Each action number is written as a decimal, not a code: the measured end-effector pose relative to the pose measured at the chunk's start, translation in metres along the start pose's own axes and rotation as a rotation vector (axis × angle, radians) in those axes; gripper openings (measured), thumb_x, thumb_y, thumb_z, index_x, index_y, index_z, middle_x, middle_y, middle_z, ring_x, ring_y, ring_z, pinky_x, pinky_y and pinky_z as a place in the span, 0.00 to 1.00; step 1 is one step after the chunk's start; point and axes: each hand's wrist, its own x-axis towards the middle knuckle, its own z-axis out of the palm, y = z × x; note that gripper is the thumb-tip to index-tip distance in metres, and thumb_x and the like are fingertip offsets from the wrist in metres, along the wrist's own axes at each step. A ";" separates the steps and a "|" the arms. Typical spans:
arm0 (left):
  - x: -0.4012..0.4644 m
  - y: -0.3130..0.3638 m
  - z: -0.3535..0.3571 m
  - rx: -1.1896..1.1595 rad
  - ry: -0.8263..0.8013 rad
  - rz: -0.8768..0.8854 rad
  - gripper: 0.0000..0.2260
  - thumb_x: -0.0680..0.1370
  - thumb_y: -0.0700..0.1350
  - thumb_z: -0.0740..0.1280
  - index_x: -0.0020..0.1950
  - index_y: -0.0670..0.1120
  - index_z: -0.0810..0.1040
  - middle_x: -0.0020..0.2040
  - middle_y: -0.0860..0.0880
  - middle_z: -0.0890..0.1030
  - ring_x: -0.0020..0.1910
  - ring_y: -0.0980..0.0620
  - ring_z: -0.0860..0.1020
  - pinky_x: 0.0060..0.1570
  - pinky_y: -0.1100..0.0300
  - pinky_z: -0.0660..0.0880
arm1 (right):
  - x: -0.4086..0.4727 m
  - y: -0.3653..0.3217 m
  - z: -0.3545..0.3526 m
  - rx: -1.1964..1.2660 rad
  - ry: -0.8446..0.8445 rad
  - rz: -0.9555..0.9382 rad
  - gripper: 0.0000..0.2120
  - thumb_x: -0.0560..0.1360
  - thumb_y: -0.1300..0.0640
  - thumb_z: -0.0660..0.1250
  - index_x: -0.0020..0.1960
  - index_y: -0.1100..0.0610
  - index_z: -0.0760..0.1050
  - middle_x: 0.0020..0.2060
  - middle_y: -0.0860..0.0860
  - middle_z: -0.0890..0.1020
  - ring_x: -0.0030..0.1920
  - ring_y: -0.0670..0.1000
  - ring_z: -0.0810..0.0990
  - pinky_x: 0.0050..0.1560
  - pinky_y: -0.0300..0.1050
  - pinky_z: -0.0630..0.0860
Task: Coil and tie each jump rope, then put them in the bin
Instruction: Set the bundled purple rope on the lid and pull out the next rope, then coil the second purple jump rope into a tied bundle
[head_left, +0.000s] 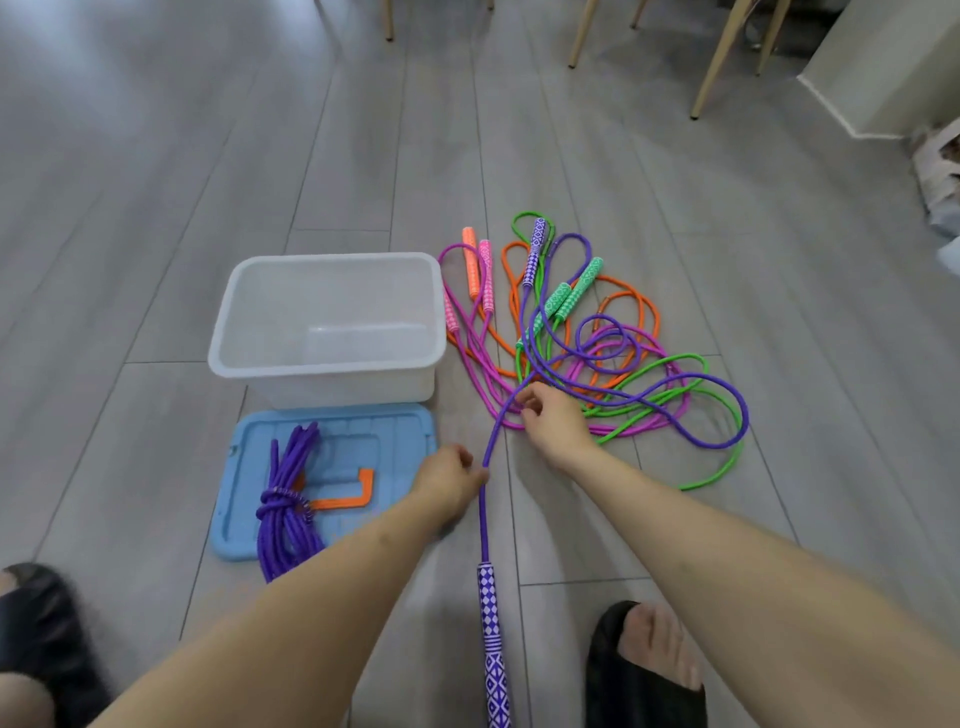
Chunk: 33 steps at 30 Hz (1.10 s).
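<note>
Nearest the camera, at six o'clock, a purple-and-white patterned handle (492, 649) lies on the grey plank floor (156, 208), between two feet in black slippers (641, 670). From its top the purple rope (484, 519) runs straight up toward twelve o'clock.

The left hand (451, 480) reaches in from seven o'clock and pinches this purple rope between thumb and curled fingers, just above the handle. A little farther on, at about one o'clock from the left hand, the right hand (548, 423) has its fingers curled around the same rope where it meets the pile; both hands are closed on it.

At nine o'clock from the left hand a blue lid (358, 441) lies flat on the floor. On it rests a coiled purple rope bundle (285, 509), tied round its middle, its lower end hanging over the lid's near edge, and an orange L-shaped piece (353, 493) beside the bundle.

Beyond the lid, touching its far edge, stands the white bin (327, 364), open at the top.

At three o'clock from the bin, just beside its wall, sprawls the loose tangle of ropes (597, 364): pink, orange, green and purple cords overlapping, with pink handles (485, 275), an orange handle (470, 262), green handles (571, 293) and a second purple handle (535, 254) toward the far side.

Farthest off, at twelve to one o'clock, wooden chair legs (719, 57) stand on the floor.
</note>
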 end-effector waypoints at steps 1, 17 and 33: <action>0.000 0.000 0.006 0.049 -0.001 -0.001 0.16 0.76 0.52 0.74 0.60 0.46 0.78 0.55 0.46 0.83 0.55 0.44 0.81 0.55 0.56 0.77 | 0.002 0.000 0.003 -0.034 -0.033 -0.010 0.13 0.77 0.65 0.65 0.58 0.57 0.82 0.50 0.58 0.85 0.54 0.59 0.82 0.56 0.49 0.76; -0.048 0.038 -0.022 -0.385 -0.010 0.188 0.10 0.84 0.40 0.61 0.44 0.44 0.76 0.35 0.46 0.78 0.28 0.52 0.80 0.38 0.54 0.80 | -0.033 -0.019 -0.055 -0.618 -0.226 -0.383 0.16 0.83 0.45 0.61 0.63 0.52 0.78 0.67 0.57 0.71 0.71 0.61 0.65 0.68 0.55 0.65; -0.233 0.184 -0.276 -0.314 0.314 0.685 0.12 0.85 0.48 0.62 0.46 0.49 0.81 0.31 0.52 0.66 0.28 0.55 0.65 0.30 0.61 0.64 | -0.132 -0.227 -0.328 -0.323 0.139 -0.529 0.10 0.85 0.54 0.61 0.51 0.59 0.75 0.43 0.56 0.78 0.44 0.56 0.74 0.43 0.49 0.66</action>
